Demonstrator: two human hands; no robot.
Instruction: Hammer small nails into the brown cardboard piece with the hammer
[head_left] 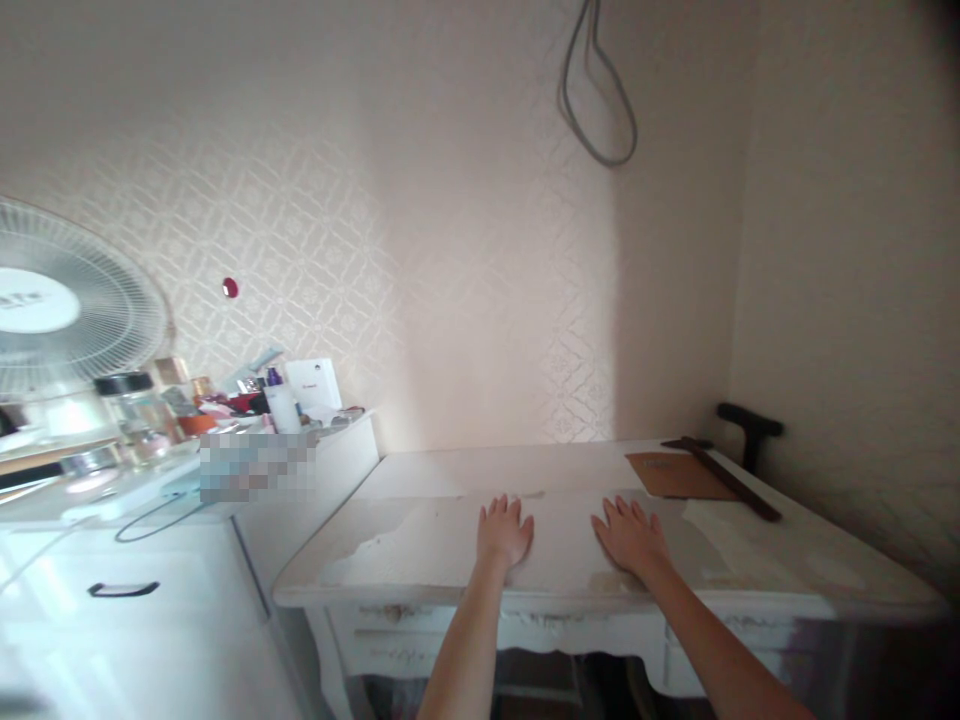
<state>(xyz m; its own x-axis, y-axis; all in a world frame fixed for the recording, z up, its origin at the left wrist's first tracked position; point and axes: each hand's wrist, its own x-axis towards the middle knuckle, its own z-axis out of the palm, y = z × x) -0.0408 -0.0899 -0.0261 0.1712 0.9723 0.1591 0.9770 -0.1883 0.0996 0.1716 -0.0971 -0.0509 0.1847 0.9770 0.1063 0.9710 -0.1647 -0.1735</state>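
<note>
Both palms lie face down on the worn white desk [420, 545], whose top shows peeled, greyish patches. My left hand [505, 532] rests near the middle of the top with its fingers spread and nothing in it. A short way to the right, my right hand [628, 536] is flat too, fingers apart and holding nothing. Beyond the right hand, a brown sheet like cardboard or an envelope [675, 477] lies on the desk. Across its right edge runs a dark T-shaped piece [739, 485], probably wooden; neither hand touches it.
On the left, a white cabinet [127, 640] carries a fan [142, 300], a lidded glass jar [139, 415], a spray bottle [283, 402], a white box [313, 385] and other small items. A black T-shaped handle [752, 430] stands behind the desk's right side. A grey cable loop [634, 130] hangs on the wall.
</note>
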